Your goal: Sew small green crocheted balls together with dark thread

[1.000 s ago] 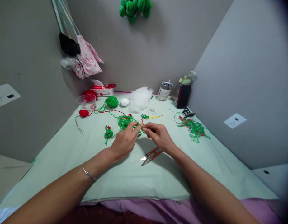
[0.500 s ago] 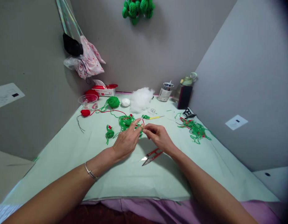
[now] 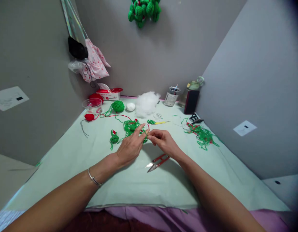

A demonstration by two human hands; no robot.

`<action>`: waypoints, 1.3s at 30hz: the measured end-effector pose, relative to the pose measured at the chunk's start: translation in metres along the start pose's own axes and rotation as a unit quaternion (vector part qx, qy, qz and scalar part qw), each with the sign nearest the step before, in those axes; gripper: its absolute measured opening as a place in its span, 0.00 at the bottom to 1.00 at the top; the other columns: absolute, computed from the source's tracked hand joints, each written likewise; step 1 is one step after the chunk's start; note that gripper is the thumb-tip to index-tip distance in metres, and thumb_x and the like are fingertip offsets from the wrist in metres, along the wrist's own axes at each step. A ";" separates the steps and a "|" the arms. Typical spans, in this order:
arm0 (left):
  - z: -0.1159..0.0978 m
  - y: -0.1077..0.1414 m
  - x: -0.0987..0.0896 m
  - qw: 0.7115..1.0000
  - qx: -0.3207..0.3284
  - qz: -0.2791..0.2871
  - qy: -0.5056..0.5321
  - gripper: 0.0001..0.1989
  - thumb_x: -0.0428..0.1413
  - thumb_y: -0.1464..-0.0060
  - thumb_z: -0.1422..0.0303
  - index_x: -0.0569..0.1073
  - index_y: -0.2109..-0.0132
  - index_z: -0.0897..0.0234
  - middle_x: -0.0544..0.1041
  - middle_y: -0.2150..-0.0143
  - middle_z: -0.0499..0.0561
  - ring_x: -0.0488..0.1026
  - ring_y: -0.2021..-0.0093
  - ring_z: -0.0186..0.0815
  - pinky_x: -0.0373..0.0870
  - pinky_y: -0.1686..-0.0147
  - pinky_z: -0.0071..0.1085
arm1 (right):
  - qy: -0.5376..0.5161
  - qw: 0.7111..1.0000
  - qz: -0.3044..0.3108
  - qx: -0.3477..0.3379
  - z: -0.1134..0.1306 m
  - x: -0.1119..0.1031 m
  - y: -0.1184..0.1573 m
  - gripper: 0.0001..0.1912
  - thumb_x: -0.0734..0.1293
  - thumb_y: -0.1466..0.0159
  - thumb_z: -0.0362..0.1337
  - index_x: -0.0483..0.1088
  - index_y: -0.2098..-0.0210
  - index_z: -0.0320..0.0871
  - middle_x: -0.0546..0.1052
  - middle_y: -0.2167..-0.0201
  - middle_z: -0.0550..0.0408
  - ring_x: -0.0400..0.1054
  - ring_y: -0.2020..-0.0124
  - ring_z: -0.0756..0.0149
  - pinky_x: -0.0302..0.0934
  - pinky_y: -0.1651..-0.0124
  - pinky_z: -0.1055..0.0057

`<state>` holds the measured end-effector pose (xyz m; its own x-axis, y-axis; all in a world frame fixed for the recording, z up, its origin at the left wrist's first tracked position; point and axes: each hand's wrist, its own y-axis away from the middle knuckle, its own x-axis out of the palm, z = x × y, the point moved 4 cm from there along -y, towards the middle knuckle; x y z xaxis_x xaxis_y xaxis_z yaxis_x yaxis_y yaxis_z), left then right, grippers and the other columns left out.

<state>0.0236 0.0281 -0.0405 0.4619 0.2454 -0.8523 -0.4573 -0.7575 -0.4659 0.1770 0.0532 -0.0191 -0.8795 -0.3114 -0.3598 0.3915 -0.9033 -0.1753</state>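
My left hand [image 3: 131, 144] is over the middle of the table, its fingers closed on a small length of green yarn [image 3: 146, 136]. Close against it, my right hand [image 3: 164, 141] pinches the same yarn between thumb and forefinger; much of the piece is hidden by the fingers. Behind my left hand lies a tangle of green yarn [image 3: 129, 127] with bits of red. A small green crocheted piece [image 3: 114, 138] with a red and white tip rests to the left. Red-handled thread snips [image 3: 158, 161] lie below my right hand, blades pointing left.
At the back are a green yarn ball [image 3: 118, 106], white stuffing [image 3: 147, 103], a tin of pens [image 3: 171, 96], a bottle [image 3: 193, 85] and a phone [image 3: 191, 101]. A yellow-handled hook [image 3: 160, 122] lies behind my hands. Yarn scraps [image 3: 203, 136] are at right.
The view has shifted slightly. Both hands stay together at the yarn, with only a very small movement of the fingers.
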 end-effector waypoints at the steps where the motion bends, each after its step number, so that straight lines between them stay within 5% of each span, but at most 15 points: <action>1: 0.000 0.000 0.000 1.000 0.000 0.000 0.001 0.27 0.45 0.36 0.77 0.61 0.32 0.62 0.57 0.28 0.67 0.77 0.48 0.48 0.79 0.59 0.42 | -0.004 1.000 -0.003 0.002 -0.001 0.000 0.000 0.12 0.66 0.37 0.42 0.73 0.69 0.39 0.64 0.80 0.62 0.55 0.77 0.72 0.50 0.72 0.73; 7: 0.000 0.000 -0.004 0.999 0.006 0.002 0.036 0.25 0.46 0.39 0.79 0.65 0.36 0.62 0.57 0.28 0.66 0.76 0.47 0.47 0.79 0.60 0.41 | -0.028 0.999 0.015 -0.004 0.002 0.002 0.002 0.13 0.67 0.37 0.44 0.72 0.70 0.39 0.64 0.79 0.61 0.55 0.76 0.72 0.51 0.71 0.73; 11: 0.004 -0.002 -0.013 0.979 -0.034 -0.057 0.191 0.15 0.48 0.35 0.73 0.75 0.46 0.61 0.67 0.35 0.60 0.76 0.51 0.41 0.76 0.57 0.37 | -0.005 0.999 -0.044 -0.007 0.004 -0.002 0.005 0.13 0.67 0.36 0.44 0.74 0.68 0.40 0.66 0.80 0.60 0.57 0.76 0.71 0.52 0.71 0.73; 16: 0.019 -0.004 -0.015 0.889 -0.175 -0.110 0.408 0.07 0.60 0.43 0.66 0.78 0.60 0.65 0.75 0.48 0.56 0.71 0.65 0.31 0.70 0.64 0.30 | 0.116 0.988 -0.079 -0.063 0.005 0.002 0.010 0.12 0.65 0.33 0.42 0.74 0.68 0.42 0.70 0.78 0.58 0.58 0.77 0.71 0.53 0.71 0.73; 23: 0.018 -0.005 -0.007 0.780 -0.289 -0.032 0.554 0.13 0.66 0.52 0.60 0.77 0.64 0.66 0.76 0.46 0.54 0.60 0.77 0.22 0.56 0.78 0.25 | 0.235 0.957 -0.096 -0.139 0.006 0.008 0.015 0.08 0.64 0.32 0.38 0.75 0.64 0.44 0.79 0.70 0.53 0.67 0.72 0.68 0.58 0.66 0.72; 39: 0.014 -0.006 -0.008 0.720 -0.315 -0.030 0.617 0.06 0.59 0.52 0.69 0.69 0.70 0.66 0.74 0.58 0.49 0.57 0.78 0.21 0.53 0.79 0.23 | 0.289 0.936 -0.113 -0.166 0.006 0.008 0.016 0.09 0.62 0.31 0.35 0.75 0.63 0.43 0.80 0.67 0.51 0.71 0.69 0.65 0.61 0.63 0.71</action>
<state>0.0123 0.0391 -0.0337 0.9682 -0.1413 0.2064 -0.1525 -0.9875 0.0393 0.1742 0.0347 -0.0191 -0.6940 0.1761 -0.6981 0.3599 -0.7550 -0.5482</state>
